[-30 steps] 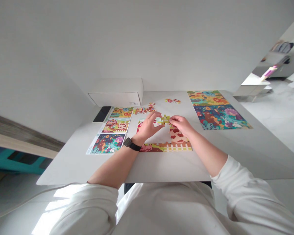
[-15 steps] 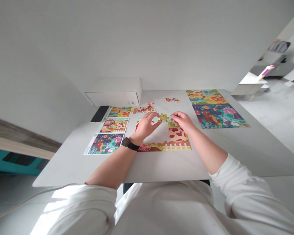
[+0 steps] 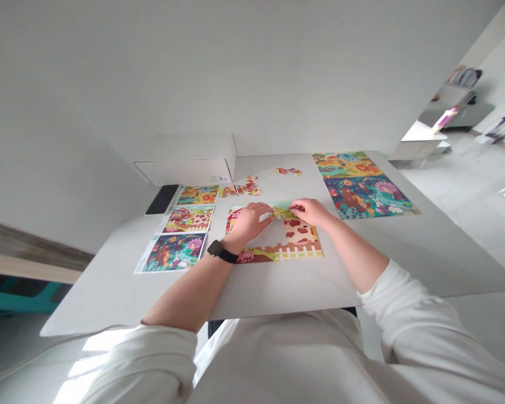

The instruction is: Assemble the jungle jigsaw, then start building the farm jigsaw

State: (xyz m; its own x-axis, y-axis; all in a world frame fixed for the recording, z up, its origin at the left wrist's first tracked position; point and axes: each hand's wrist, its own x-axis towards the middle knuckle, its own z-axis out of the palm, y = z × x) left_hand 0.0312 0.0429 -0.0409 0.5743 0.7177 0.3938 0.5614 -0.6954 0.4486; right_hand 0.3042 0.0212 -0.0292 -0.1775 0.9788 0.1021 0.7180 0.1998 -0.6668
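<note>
A half-built farm puzzle (image 3: 297, 247) with a red barn, a spotted cow and a white fence lies on the white table (image 3: 278, 286) in front of me. My left hand (image 3: 248, 220), with a black watch on its wrist, and my right hand (image 3: 310, 211) both press a yellow-green puzzle piece (image 3: 281, 211) down at the puzzle's upper edge. The fingers of both hands are curled and pinch the piece from either side.
A finished colourful puzzle (image 3: 362, 185) lies at the right. A sheet of three reference pictures (image 3: 180, 224) lies at the left, with a black phone (image 3: 162, 199) and a white box (image 3: 185, 160) behind it. Loose pieces (image 3: 244, 188) and a further small cluster of pieces (image 3: 287, 171) lie beyond the farm puzzle.
Both hands have lowered the yellow-green piece from above the table down onto the top edge of the farm puzzle. The view has shifted a little.
</note>
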